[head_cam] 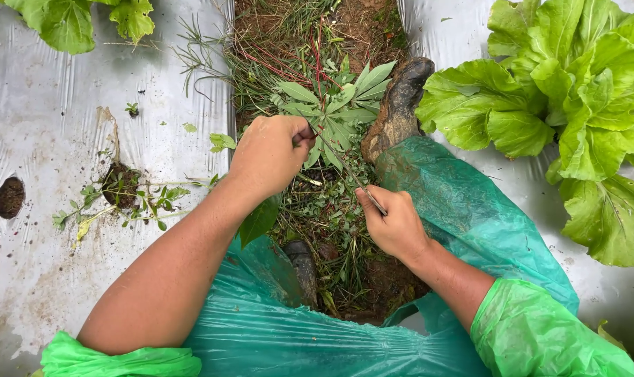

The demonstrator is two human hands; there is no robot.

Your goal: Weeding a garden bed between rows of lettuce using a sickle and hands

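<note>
From the head camera, the green plastic raincoat (317, 328) lies closest, bunched over the knees, with both bare forearms reaching out of it. The left hand (271, 155) is clenched around the stems of a weed (341, 98) in the furrow between two silver mulch sheets (45, 126). The right hand (395, 222) grasps a thin blade (364, 190) held toward the weed's base. A clean job, I judge, means gripping low and cutting at the soil. The blade's long axis runs diagonally, tip pointing up-left toward the left hand. A muddy boot (399, 105) stands just beside the weed; lettuce (575, 105) grows at right.
</note>
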